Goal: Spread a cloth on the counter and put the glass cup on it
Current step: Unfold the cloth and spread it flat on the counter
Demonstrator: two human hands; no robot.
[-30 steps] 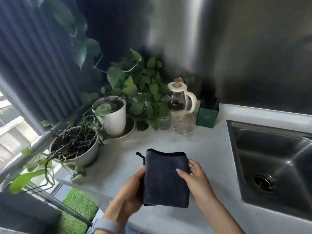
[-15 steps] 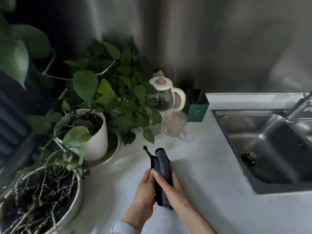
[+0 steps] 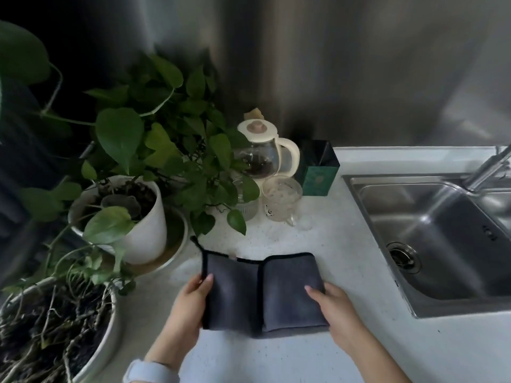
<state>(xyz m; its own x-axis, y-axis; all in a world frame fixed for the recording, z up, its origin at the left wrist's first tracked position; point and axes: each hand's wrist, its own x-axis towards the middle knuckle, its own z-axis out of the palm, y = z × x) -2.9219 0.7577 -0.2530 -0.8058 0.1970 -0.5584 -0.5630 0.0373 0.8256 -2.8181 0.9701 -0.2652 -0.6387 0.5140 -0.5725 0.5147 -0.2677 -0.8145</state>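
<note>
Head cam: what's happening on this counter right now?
A person is opening a dark grey cloth on the white counter. The left hand grips its left edge and the right hand its right edge. The cloth is only partly unfolded, the right half still doubled over. The glass cup stands untouched further back, beside the glass teapot and the potted plant, left of the sink.

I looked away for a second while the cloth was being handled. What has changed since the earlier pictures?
The dark cloth, folded small and pinched upright between both hands half a second ago, is now opened one fold wider and low over the counter. The left hand and right hand each hold a side edge. The glass cup stays by the kettle.
</note>
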